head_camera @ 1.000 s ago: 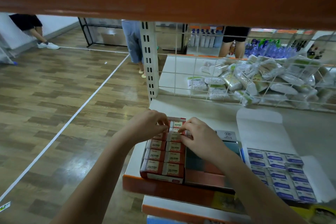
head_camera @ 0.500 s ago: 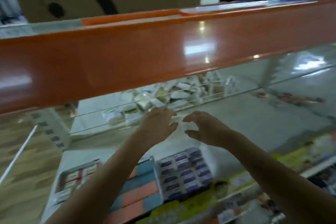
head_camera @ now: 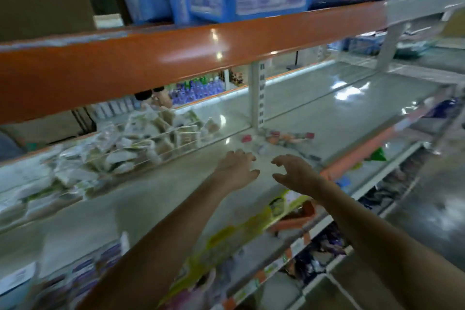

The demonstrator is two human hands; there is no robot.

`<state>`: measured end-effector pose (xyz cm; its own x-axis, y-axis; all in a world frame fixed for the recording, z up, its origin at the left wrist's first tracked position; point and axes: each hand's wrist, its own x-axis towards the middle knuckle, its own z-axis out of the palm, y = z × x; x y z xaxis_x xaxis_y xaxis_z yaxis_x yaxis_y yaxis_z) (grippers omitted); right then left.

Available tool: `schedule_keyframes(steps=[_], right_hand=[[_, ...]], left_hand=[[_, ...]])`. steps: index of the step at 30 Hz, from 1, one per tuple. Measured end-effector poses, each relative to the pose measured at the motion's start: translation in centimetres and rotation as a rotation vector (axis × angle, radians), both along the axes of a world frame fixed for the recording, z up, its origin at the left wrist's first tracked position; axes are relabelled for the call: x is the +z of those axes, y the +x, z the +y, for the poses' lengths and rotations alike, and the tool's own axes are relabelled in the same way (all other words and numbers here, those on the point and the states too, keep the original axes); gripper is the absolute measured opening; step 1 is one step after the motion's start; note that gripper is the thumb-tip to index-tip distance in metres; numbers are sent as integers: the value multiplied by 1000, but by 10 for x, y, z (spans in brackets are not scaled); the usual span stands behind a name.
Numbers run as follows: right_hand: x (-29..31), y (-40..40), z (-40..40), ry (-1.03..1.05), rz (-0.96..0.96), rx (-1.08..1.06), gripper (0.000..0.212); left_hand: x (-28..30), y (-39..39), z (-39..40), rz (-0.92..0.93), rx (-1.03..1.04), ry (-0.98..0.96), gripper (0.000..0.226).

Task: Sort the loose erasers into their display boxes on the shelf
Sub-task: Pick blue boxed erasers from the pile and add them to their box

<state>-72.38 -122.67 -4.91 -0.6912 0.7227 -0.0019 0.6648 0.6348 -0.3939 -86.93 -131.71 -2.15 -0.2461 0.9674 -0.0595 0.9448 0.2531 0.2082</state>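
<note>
Risk, largest first: the shelf (head_camera: 314, 113) is a smooth, glossy surface, and the loose erasers (head_camera: 281, 139) lie scattered on it close to the white slotted upright (head_camera: 258, 98). A sweeping, two-handed grab could skate pieces backward past the upright and off the rear of the shelf, or sideways under the wire basket of wrapped packets (head_camera: 130, 143). The orange beam (head_camera: 176, 58) of the shelf above hangs low across the reach, so a knock of the forearms against it is judged possible if the hands are lifted on the way back. A mis-sort is a smaller risk: the pile appears mixed in colour (a pink-red piece (head_camera: 246, 138) and a red one (head_camera: 310, 135) are made out), but motion blur is heavy and the sleeves cannot be read, so the types are not confirmed. The display box of blue-labelled erasers (head_camera: 95, 269) sits at the bottom left, well apart from the pile, so a long carry is required and small pieces could be dropped along it.

Hands: the left hand (head_camera: 237, 167) is held palm down with fingers spread, holding nothing. The right hand (head_camera: 293, 171) is loosely clawed, fingers partly curled, thumb out, also holding nothing. Both are poised over bare shelf, just beside each other.

Position of task items: the loose erasers lie beyond the fingertips and slightly to the right, near but not touched.
</note>
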Motion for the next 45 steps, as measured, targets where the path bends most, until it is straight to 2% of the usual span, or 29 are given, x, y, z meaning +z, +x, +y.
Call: schedule_keyframes(steps=[6,12,19,23,26,32,37,42,45], right_hand=[[-2,41,57,-27,-27,-30,45],[-10,56,106,-40,72,-103,39],[-19,50,175,13,55,-166,43],[-23,41,204,22,-15,-24,50],[-27,33,220,30,-119,67,51],[-36,28,247,17,-103,122,41],[-41,37,260,-21,-12,193,33],[-39,56,260,-50,273,239,29],[-35,57,252,-148,377,258,27]], left_hand=[[-19,29,66,-5,-28,1,48],[-25,27,123,14,-77,61,45],[-38,-6,183,-20,67,114,37],[-47,-25,203,-34,39,108,35],[-52,-31,210,-55,9,116,24],[-60,-35,217,-207,157,156,23],[-60,-24,213,-221,223,199,23],[-63,-10,198,-249,265,271,33],[-58,3,187,-330,296,326,27]])
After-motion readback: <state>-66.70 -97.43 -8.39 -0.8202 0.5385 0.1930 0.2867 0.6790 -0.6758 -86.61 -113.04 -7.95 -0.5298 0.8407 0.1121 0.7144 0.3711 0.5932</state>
